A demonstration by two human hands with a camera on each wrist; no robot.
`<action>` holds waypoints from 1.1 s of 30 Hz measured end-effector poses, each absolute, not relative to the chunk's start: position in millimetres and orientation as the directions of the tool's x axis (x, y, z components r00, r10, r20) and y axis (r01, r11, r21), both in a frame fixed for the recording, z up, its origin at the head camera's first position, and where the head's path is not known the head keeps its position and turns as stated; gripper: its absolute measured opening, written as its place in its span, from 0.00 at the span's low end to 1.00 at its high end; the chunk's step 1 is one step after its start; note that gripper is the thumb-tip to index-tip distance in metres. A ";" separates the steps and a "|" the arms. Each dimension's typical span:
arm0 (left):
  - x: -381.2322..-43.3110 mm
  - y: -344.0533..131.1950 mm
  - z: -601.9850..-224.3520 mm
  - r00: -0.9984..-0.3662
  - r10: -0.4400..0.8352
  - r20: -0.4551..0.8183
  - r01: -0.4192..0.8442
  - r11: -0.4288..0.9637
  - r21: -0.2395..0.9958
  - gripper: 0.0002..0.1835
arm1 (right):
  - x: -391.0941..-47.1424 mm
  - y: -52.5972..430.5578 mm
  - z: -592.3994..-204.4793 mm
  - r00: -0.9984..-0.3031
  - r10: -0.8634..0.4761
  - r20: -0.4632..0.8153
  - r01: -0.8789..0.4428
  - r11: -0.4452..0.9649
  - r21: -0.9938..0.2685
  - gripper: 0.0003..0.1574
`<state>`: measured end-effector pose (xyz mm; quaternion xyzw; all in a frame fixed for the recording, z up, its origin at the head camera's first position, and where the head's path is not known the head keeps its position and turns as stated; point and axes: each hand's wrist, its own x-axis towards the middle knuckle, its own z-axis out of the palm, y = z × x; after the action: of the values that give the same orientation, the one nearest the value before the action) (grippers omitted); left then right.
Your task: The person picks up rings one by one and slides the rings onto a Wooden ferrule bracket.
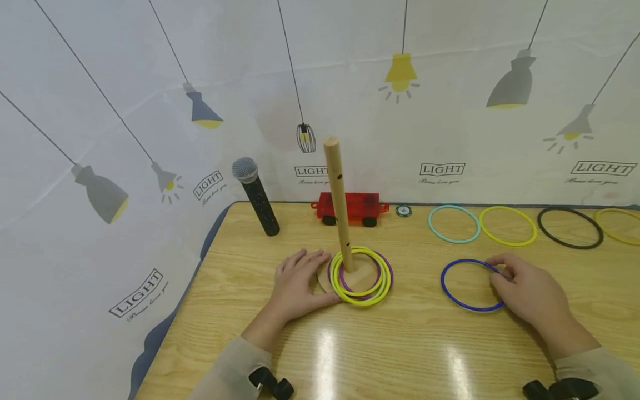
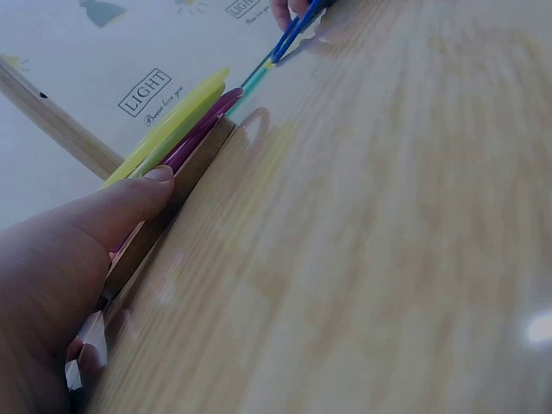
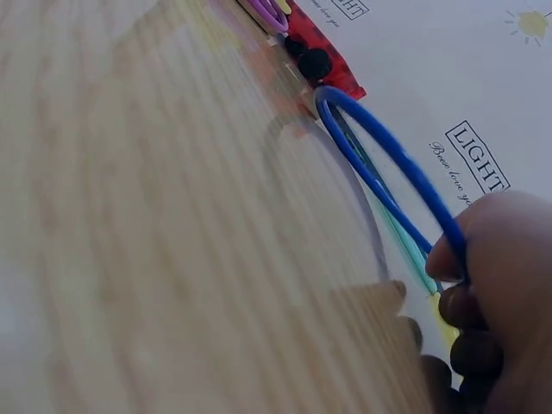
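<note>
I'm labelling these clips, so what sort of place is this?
Likely an indoor staged play area: a wood-grain table against a lamp-printed backdrop, with a wooden peg and colored rings on it.

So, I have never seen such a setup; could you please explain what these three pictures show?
There is no machine: you see a person's left hand and right hand, both bare. The wide picture is taken from the head, the two tilted ones from the left and right wrists. On the wooden table stand a wooden peg with yellow and purple rings around it, a microphone and a red toy wagon; at the back lie four more rings and a small disc. The left hand touches the peg's round base. The right fingers hold a blue ring above the table.
</note>
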<state>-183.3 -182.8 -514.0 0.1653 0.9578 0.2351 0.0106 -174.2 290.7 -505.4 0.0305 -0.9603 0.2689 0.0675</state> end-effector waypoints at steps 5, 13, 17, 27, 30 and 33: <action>-183.1 -182.5 -514.7 -0.946 0.321 0.055 0.310 0.834 0.457 0.52 | -172.6 286.0 -502.5 -0.992 0.020 0.127 -0.063 0.788 -0.613 0.19; -184.0 -182.2 -516.3 -0.945 0.323 0.060 0.314 0.834 0.454 0.52 | -170.6 284.4 -501.2 -0.996 0.080 0.044 0.019 0.651 -0.759 0.23; -183.6 -182.5 -514.8 -0.945 0.321 0.058 0.311 0.834 0.456 0.52 | -171.0 283.6 -503.4 -0.994 0.092 0.051 0.012 0.583 -0.813 0.21; -183.3 -182.7 -514.2 -0.946 0.322 0.046 0.307 0.837 0.452 0.52 | -167.8 279.0 -502.7 -0.995 0.072 0.062 -0.028 0.406 -0.913 0.21; -183.1 -182.1 -513.5 -0.946 0.321 0.046 0.307 0.837 0.453 0.52 | -167.3 277.9 -501.6 -0.994 0.090 0.056 -0.020 0.359 -0.933 0.22; -182.9 -181.7 -513.1 -0.946 0.320 0.047 0.306 0.837 0.453 0.52 | -166.6 276.6 -500.4 -0.994 0.089 0.062 -0.029 0.333 -0.943 0.23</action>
<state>-182.9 -181.7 -513.1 0.1632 0.9584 0.2339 0.0152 -166.6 276.6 -500.4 -0.0184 -0.8147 0.5774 0.0508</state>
